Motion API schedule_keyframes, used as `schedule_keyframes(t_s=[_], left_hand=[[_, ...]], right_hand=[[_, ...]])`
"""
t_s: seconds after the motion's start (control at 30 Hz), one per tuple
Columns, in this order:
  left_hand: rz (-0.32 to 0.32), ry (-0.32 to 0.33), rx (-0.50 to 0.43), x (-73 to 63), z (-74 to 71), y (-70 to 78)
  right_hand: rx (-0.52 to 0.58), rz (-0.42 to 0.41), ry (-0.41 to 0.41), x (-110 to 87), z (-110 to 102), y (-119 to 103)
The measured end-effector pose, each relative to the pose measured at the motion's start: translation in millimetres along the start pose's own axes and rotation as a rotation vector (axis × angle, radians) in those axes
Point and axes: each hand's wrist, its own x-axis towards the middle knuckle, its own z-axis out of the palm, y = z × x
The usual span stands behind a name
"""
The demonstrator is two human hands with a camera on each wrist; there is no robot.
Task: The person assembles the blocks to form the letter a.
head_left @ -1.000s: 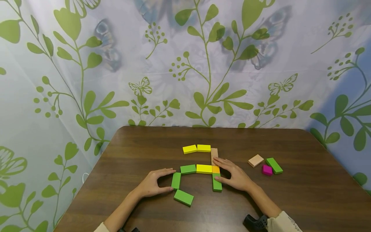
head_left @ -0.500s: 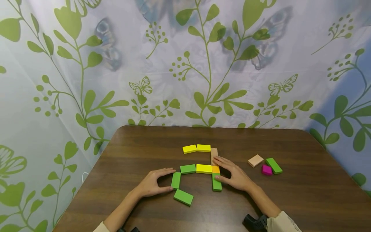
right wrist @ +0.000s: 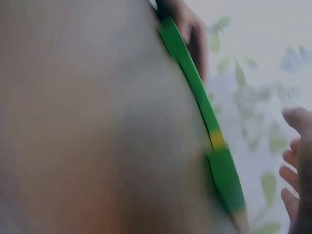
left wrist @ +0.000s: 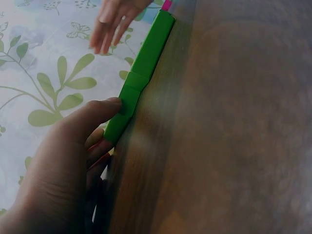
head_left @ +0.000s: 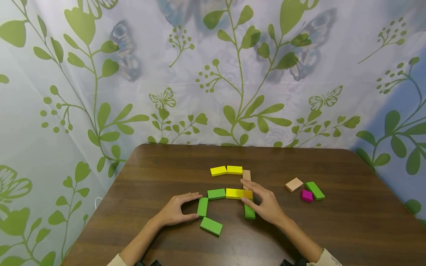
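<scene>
My left hand [head_left: 174, 211] spans a green wooden block [head_left: 202, 207], thumb at its near end and fingertips at its far end. In the left wrist view, the thumb presses against the green block's edge. My right hand [head_left: 266, 203] hovers over the right side of the block row, thumb and fingers spread, holding nothing. Beneath it lie a green block [head_left: 249, 212], an orange block [head_left: 248, 194] and a natural wood block [head_left: 246, 174], each partly covered. Between the hands, another green block [head_left: 216, 194] and a yellow block [head_left: 234, 193] lie end to end.
Two yellow blocks [head_left: 218, 171] form a line farther back. One green block [head_left: 211, 226] lies angled at the near left. To the right sit a natural wood block [head_left: 294, 184], a magenta block [head_left: 307, 195] and a green block [head_left: 314, 190]. A patterned curtain [head_left: 186, 111] hangs behind the brown table [head_left: 166, 159].
My right hand has come off the right-hand green block and shifted slightly left, over the orange block. My left hand stays where it was at its green block.
</scene>
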Motion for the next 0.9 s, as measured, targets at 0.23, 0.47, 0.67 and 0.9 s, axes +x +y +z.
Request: schedule_keyframes(t_s=[0.23,0.47,0.67,0.9], left_hand=[[0.005,0.009,-0.004,-0.1,0.0,-0.8],[-0.014,-0.012,-0.010,-0.3,-0.6,0.7],[-0.032,-0.026,-0.010,0.0,-1.3,2.1],[-0.027,-0.024,-0.014,0.3,-1.0,1.9]], right_hand=[[0.030,-0.055,0.015,-11.8,35.8,-55.3],[0.083,0.083,-0.157,-28.6,55.8,-75.4],[0.073,0.079,-0.224,-32.7,60.2,-72.4],[0.067,0.074,-0.226,-33.2,62.5,-68.9]])
